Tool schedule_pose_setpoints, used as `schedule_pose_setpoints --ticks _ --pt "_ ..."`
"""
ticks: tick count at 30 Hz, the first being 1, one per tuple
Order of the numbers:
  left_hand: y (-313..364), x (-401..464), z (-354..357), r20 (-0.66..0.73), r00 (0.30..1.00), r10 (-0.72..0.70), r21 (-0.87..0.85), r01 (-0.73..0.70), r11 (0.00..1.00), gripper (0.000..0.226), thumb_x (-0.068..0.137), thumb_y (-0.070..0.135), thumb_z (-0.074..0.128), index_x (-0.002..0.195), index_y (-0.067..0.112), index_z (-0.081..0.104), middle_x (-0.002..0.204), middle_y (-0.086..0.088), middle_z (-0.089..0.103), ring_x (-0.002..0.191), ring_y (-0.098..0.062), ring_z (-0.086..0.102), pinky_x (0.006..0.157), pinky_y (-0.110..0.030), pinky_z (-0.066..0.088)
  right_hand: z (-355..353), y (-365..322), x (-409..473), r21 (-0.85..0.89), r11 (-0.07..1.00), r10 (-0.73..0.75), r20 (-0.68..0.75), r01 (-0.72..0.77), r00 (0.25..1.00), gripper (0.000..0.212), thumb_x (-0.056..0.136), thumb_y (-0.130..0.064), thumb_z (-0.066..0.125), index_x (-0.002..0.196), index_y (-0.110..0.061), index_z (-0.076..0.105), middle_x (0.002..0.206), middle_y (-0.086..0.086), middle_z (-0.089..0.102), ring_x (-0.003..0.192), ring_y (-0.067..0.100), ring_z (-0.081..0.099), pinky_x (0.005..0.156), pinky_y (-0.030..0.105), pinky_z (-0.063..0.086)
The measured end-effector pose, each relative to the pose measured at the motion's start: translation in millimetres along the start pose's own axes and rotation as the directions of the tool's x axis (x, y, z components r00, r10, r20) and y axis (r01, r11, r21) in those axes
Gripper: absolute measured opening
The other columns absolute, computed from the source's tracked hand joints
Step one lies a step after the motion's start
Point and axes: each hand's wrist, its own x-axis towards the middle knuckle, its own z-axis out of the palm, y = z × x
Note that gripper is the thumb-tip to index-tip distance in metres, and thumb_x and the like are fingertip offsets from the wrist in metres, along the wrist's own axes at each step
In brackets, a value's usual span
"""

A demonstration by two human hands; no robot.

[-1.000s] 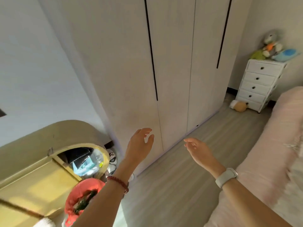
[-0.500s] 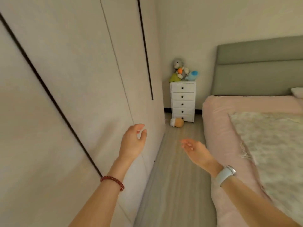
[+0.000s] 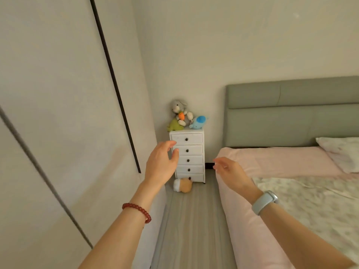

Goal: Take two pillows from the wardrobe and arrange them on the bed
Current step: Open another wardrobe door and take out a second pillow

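The pale wardrobe (image 3: 64, 117) fills the left side, its doors closed, with dark vertical handle grooves. The bed (image 3: 275, 164) with a pink sheet and grey headboard lies on the right; one floral pillow (image 3: 342, 152) rests at its head, partly cut off by the frame edge. My left hand (image 3: 161, 164) is raised in front of me, fingers apart, holding nothing, close to the wardrobe's right door. My right hand (image 3: 231, 173) hovers over the bed's near edge, also empty with loose fingers.
A white chest of drawers (image 3: 189, 156) stands in the far corner with plush toys (image 3: 182, 117) on top. Another plush toy (image 3: 183, 185) lies on the floor before it. A narrow strip of wood floor (image 3: 190, 226) runs between wardrobe and bed. A floral blanket (image 3: 310, 202) covers the bed.
My view has swung right, from the wardrobe front toward the aisle and the bed's head. Both empty hands stay raised in front of me.
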Motion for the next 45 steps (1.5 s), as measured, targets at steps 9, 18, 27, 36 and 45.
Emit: schedule_pose_setpoints --ticks 9,18,27,36,45 --pt "-103.3 197.4 7.9 -0.295 0.955 0.027 0.176 0.026 0.984 0.026 0.091 0.015 0.048 0.116 0.012 0.056 0.119 -0.008 0.059 0.108 -0.022 0.054 0.088 -0.031 0.042 61.6 -17.7 235.2 0.040 0.981 -0.194 0.058 0.192 0.979 0.027 0.093 -0.008 0.038 0.114 -0.011 0.054 0.110 0.011 0.064 0.091 0.021 0.059 0.071 0.022 0.045" --pt "-176.2 310.6 3.8 -0.691 0.714 0.112 0.365 0.211 0.907 0.029 0.082 0.001 0.055 0.111 0.004 0.055 0.113 -0.019 0.055 0.102 -0.032 0.052 0.080 -0.041 0.046 156.5 -108.5 415.3 0.109 0.790 -0.612 0.091 0.603 0.786 0.029 0.090 -0.003 0.042 0.116 -0.007 0.053 0.114 0.014 0.061 0.097 0.026 0.058 0.085 0.034 0.046" --pt "-206.5 308.1 29.1 -0.816 0.573 0.069 0.432 0.527 0.732 0.042 0.078 -0.006 0.060 0.118 -0.002 0.048 0.102 -0.022 0.059 0.076 -0.034 0.062 0.055 -0.040 0.054 277.0 -147.5 492.8 0.038 0.158 -0.983 0.097 0.987 0.154 0.057 0.086 -0.033 0.051 0.135 -0.020 0.026 0.145 0.010 0.017 0.135 0.032 0.016 0.110 0.056 0.018" --pt "-188.8 333.0 50.1 -0.958 0.269 -0.096 0.184 0.837 0.515 0.019 0.088 0.005 0.050 0.107 0.002 0.051 0.098 -0.015 0.058 0.078 -0.032 0.057 0.063 -0.039 0.045 289.0 -138.7 518.0 0.028 -0.006 -0.995 0.102 1.000 -0.008 0.066 0.082 -0.039 0.058 0.138 -0.024 0.027 0.147 0.015 0.029 0.135 0.035 0.021 0.103 0.064 0.024" --pt "-140.4 313.8 83.9 -0.962 0.247 -0.115 0.152 0.836 0.527 0.008 0.087 0.009 0.051 0.095 0.010 0.050 0.084 -0.004 0.054 0.065 -0.021 0.051 0.059 -0.033 0.044 240.6 -94.5 490.5 0.681 0.241 -0.954 0.297 0.692 0.041 0.044 0.088 -0.006 0.048 0.131 -0.014 0.040 0.139 0.011 0.042 0.130 0.026 0.034 0.104 0.027 0.027"
